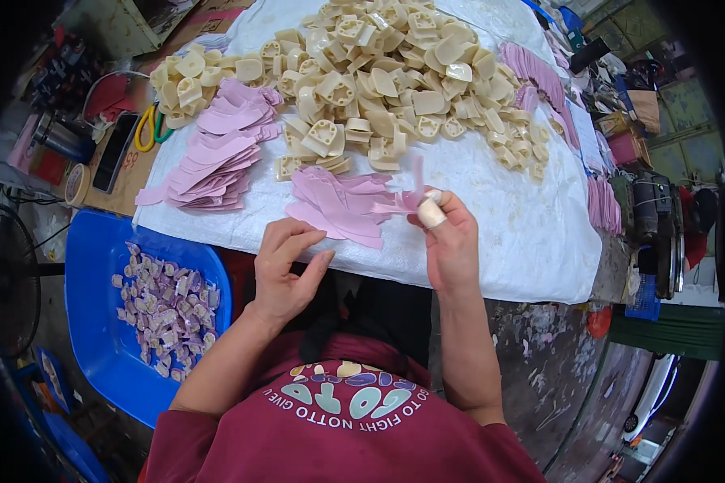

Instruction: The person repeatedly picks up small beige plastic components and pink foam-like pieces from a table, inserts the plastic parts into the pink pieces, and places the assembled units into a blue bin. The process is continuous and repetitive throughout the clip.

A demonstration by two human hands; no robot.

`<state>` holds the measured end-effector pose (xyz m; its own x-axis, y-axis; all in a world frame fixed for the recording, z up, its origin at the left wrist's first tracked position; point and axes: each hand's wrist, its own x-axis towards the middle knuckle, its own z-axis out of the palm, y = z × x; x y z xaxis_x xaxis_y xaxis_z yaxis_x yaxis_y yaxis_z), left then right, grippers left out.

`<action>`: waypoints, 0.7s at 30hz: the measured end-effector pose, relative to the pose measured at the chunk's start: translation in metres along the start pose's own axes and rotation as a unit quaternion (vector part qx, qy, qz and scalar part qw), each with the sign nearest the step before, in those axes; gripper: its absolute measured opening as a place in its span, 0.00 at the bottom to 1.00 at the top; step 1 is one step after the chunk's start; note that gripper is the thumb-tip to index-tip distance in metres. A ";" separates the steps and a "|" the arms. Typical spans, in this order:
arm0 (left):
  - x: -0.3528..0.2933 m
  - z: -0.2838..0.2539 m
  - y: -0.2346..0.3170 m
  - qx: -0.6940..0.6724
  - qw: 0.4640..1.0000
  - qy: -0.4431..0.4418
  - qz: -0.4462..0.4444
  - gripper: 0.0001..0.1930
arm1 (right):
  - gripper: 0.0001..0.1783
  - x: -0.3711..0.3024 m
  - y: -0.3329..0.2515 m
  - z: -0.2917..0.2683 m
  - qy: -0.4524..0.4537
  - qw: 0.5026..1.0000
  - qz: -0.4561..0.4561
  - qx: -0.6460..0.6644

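Note:
My right hand (pixel 449 241) is closed on a pink strip (pixel 411 198), holding it just above the white-covered table. One end of the strip sticks up, blurred. Something beige sits at the thumb and fingertip; I cannot tell whether it is finger covers or a small block. Over the table's near edge hovers my left hand (pixel 288 270), fingers apart and holding nothing. Just beyond it lies a loose pile of thin, curved pink pieces (pixel 338 205). Farther left is a taller overlapping stack of pink pieces (pixel 217 153).
Beige plastic pieces like shoe heels (pixel 379 80) are heaped across the far table. A blue tub (pixel 97 338) at the left holds many small pink-and-beige pieces (pixel 169 310). Yellow-handled scissors (pixel 145 129), a phone (pixel 116 153) and a tape roll (pixel 77 184) lie far left. More pink strips (pixel 602 204) hang at the right edge.

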<state>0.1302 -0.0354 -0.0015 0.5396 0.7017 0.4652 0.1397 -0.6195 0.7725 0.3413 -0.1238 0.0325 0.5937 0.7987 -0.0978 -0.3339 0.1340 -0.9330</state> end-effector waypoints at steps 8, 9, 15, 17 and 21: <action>0.000 0.002 -0.005 -0.039 0.994 0.084 -0.056 0.14 | 0.09 -0.013 0.056 0.047 -0.013 0.891 -0.211 -0.401; 0.000 -0.002 -0.005 0.002 0.996 0.082 -0.025 0.14 | 0.09 -0.013 0.056 0.049 -0.015 0.888 -0.214 -0.408; 0.004 0.002 0.007 0.123 0.988 0.017 0.090 0.14 | 0.08 -0.013 0.058 0.048 -0.011 0.905 -0.206 -0.373; 0.008 0.010 0.001 0.136 0.987 -0.006 0.081 0.15 | 0.08 -0.012 0.056 0.044 -0.011 0.938 -0.167 -0.303; 0.009 0.008 -0.008 0.116 0.992 -0.025 0.052 0.15 | 0.09 0.001 0.019 -0.004 0.090 0.993 -0.058 0.053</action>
<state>0.1405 -0.0273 -0.0073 0.6006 0.6149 0.5110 0.2653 -0.7562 0.5982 0.3387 -0.1225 0.0131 0.7512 0.6572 -0.0612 -0.3252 0.2878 -0.9008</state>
